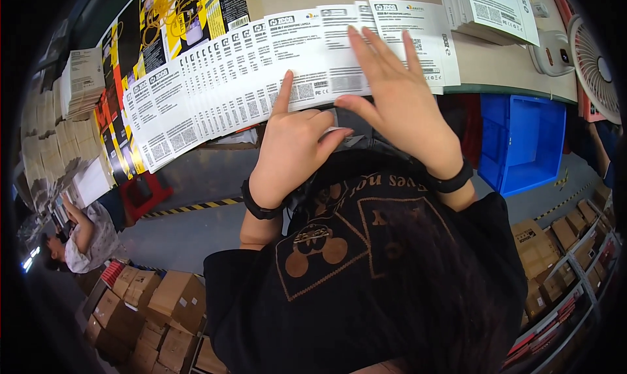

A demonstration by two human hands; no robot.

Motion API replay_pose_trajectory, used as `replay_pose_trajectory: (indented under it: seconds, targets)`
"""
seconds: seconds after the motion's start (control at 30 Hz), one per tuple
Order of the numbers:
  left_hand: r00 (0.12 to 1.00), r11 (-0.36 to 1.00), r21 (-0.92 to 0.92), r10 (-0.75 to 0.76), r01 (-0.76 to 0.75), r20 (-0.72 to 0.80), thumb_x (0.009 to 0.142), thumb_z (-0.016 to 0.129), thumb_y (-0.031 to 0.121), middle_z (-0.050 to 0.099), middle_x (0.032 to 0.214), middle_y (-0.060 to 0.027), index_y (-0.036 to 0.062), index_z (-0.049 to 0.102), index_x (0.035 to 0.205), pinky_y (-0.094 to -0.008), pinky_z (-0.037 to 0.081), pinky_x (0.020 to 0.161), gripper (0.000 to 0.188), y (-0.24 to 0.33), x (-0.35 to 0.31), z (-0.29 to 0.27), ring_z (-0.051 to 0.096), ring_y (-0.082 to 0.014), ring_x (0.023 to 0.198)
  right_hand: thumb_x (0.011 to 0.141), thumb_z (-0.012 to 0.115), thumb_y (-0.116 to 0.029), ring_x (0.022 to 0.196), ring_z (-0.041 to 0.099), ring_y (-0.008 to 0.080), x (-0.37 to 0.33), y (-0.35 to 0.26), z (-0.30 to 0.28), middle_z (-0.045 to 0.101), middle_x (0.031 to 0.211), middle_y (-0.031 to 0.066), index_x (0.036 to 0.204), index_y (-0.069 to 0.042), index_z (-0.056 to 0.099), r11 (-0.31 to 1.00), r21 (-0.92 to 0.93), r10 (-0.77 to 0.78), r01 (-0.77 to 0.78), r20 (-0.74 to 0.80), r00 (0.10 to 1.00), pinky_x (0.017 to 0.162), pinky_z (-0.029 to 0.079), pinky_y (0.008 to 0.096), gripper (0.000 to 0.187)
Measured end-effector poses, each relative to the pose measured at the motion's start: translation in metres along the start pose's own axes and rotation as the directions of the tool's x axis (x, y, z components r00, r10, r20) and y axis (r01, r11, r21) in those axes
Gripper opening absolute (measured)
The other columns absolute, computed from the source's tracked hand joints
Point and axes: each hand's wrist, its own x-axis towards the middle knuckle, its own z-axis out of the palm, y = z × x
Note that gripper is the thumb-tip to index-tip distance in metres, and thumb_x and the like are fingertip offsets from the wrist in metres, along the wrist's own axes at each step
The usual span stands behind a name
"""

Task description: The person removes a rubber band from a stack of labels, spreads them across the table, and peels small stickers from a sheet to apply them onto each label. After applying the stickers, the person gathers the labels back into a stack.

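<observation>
A worker's right hand (398,96), fingers spread, presses flat on fanned white printed cards (248,74); the left hand (294,142) points one finger, others curled, card edges hidden beneath.

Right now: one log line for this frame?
left hand: index finger on fanned white cards | right hand: flat on cards | table: card stack, fan

Bench (496,64): fanned white label sheets (222,74), white sheet stack (490,8), yellow-black cards (183,15), fan (591,64).

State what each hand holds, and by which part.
Nothing is gripped. The left hand points one fingertip, and the right hand lies flat, on the fanned white printed paper cards, near their lower edges.
</observation>
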Motion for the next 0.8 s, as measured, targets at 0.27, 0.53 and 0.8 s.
replay_pose_trajectory:
  seconds: [0.27, 0.53, 0.8]
  targets:
    - [0.991, 0.992, -0.036, 0.124, -0.123, 0.051, 0.071, 0.069, 0.018, 0.052, 0.051, -0.0071, 0.0040, 0.053, 0.059, -0.0467, 0.024, 0.106, 0.024, 0.013, 0.013, 0.000, 0.053, -0.0257, 0.051, 0.083, 0.055, -0.037, 0.129, 0.031, 0.0250, -0.006, 0.007, 0.003, 0.041, 0.133, 0.0130, 0.136, -0.007, 0.029, 0.998, -0.054, 0.046, -0.044, 0.023, 0.999, 0.108, 0.013, 0.0464, 0.066]
    - [0.998, 0.999, 0.001, 0.043, -0.044, -0.043, 0.071, 0.069, 0.017, 0.049, 0.052, -0.0063, 0.0038, 0.051, 0.059, -0.0482, 0.027, 0.105, 0.025, 0.008, 0.001, -0.018, 0.051, -0.0245, 0.049, 0.084, 0.055, -0.033, 0.129, 0.030, 0.0245, -0.007, 0.007, 0.005, 0.040, 0.134, 0.0107, 0.137, -0.012, 0.030, 0.997, -0.066, 0.036, -0.034, 0.026, 0.999, 0.108, 0.013, 0.0472, 0.062]
    - [0.974, 0.976, -0.065, 0.211, -0.206, 0.086, 0.073, 0.066, 0.017, 0.051, 0.052, -0.0083, 0.0035, 0.053, 0.060, -0.0456, 0.027, 0.105, 0.023, 0.010, 0.016, 0.014, 0.054, -0.0261, 0.053, 0.085, 0.053, -0.030, 0.129, 0.030, 0.0246, -0.006, 0.005, 0.010, 0.040, 0.134, 0.0108, 0.137, -0.011, 0.029, 0.996, -0.089, 0.008, -0.005, 0.030, 1.000, 0.108, 0.012, 0.0474, 0.059]
